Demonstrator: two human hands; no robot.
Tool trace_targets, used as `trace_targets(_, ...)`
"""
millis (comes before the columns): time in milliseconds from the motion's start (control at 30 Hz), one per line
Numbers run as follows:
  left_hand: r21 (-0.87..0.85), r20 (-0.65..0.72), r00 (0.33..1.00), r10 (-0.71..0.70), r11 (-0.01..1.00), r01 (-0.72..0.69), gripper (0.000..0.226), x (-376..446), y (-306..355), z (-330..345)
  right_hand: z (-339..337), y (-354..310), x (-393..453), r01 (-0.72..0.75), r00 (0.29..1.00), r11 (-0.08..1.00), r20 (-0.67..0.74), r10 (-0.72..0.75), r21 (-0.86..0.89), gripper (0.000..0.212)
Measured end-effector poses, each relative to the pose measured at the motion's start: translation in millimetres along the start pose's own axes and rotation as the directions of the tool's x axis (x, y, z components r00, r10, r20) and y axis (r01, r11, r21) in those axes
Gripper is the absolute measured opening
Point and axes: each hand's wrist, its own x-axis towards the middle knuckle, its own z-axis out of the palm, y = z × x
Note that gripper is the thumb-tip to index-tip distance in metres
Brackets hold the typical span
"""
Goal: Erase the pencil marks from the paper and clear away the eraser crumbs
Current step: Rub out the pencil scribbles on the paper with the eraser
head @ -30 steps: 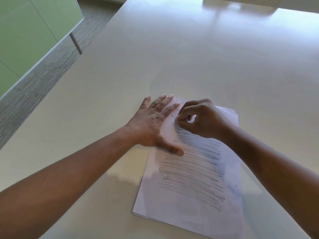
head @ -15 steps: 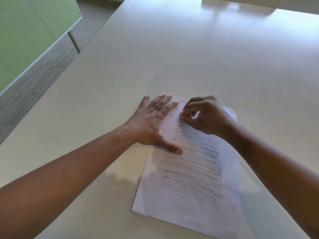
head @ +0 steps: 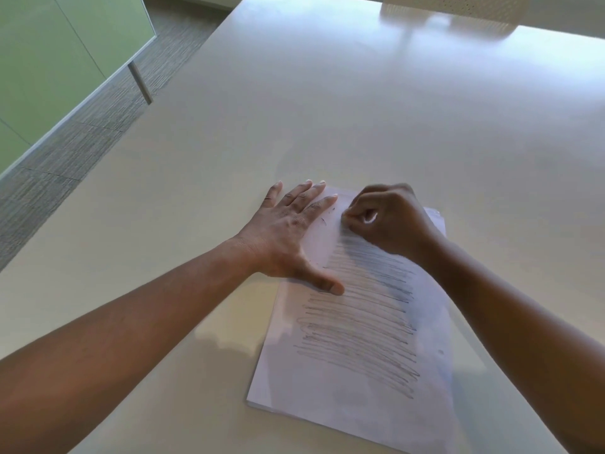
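Erasing is under way: the paper (head: 353, 339), at the table's (head: 327, 109) six o'clock, is pinned by a flat left hand (head: 288, 231); an eraser (head: 370, 218), apparently, is pinched in the right hand (head: 386, 221) at the top pencil marks (head: 360, 322); strokes downward seem next.

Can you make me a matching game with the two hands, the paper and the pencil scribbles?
Things:
1. left hand
2. right hand
3. white sheet of paper
4. grey pencil scribble lines

States:
A. fingers curled, pinching something small at the top of the scribbles
B. lying on the pale beige table
C. flat with fingers spread, pressing on the paper's left edge
D. covering most of the page in rows

Pairs: 1-C, 2-A, 3-B, 4-D
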Motion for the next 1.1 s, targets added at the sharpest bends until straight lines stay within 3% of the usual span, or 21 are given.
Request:
trace_targets(100, -0.002, -0.002, 1.000, -0.003, 1.000, 0.003, 0.154, 0, -1, 0, 3, 5, 5, -0.073, 0.996, 0.997, -0.053, 0.073, -0.003, 0.007)
trace_targets(267, 0.010, -0.001, 1.000, -0.004, 1.000, 0.004, 0.156, 0, 0, 0, -2, -21, -19, 0.108, 0.985, 0.994, 0.134, -0.112, 0.036, 0.011)
trace_targets(367, -0.003, -0.015, 1.000, 0.000, 1.000, 0.000, 0.156, -1, 0, 1, -5, -24, -21, 0.141, 0.971, 0.990, 0.192, -0.142, 0.021, 0.012)
trace_targets(567, -0.002, -0.006, 1.000, -0.001, 1.000, 0.001, 0.155, -1, 0, 0, 1, 6, 5, -0.014, 0.999, 0.999, -0.038, 0.013, -0.040, 0.011)
trace_targets(733, -0.004, -0.012, 1.000, 0.001, 1.000, -0.001, 0.155, -1, 0, 2, 1, -22, -16, 0.141, 0.982, 0.988, 0.120, -0.147, 0.058, 0.012)
trace_targets(833, -0.004, -0.017, 1.000, 0.001, 1.000, -0.001, 0.155, 0, -1, 3, 5, -32, -26, 0.159, 0.964, 0.979, 0.196, -0.181, 0.124, 0.014)
trace_targets(1100, -0.009, -0.001, 1.000, 0.000, 1.000, 0.000, 0.153, -1, -1, 1, 4, -2, 6, 0.020, 1.000, 1.000, -0.006, -0.020, -0.018, 0.011)
